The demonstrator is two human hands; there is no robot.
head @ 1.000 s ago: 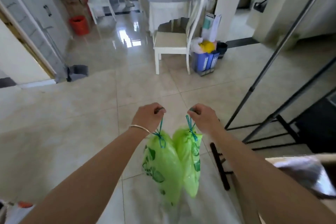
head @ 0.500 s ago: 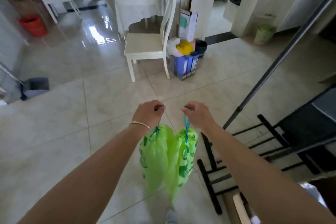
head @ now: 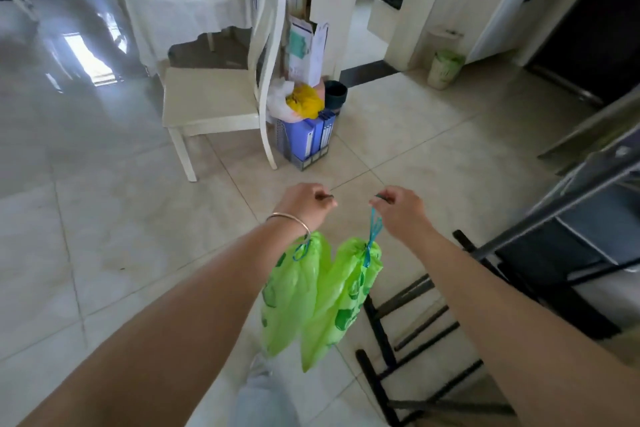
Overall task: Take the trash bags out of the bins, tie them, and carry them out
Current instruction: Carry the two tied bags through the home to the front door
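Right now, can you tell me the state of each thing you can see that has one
left hand: gripping a bag's drawstring
right hand: gripping the other bag's drawstring
left trash bag: tied, hanging
right trash bag: tied, hanging
small bin: upright, green liner in
white chair: upright, seat bare

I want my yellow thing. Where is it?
The yellow thing sits atop the blue folders, right of the white chair, upper middle of the head view.

both arms outstretched, left hand [head: 304, 206] and right hand [head: 401, 210] fisted.
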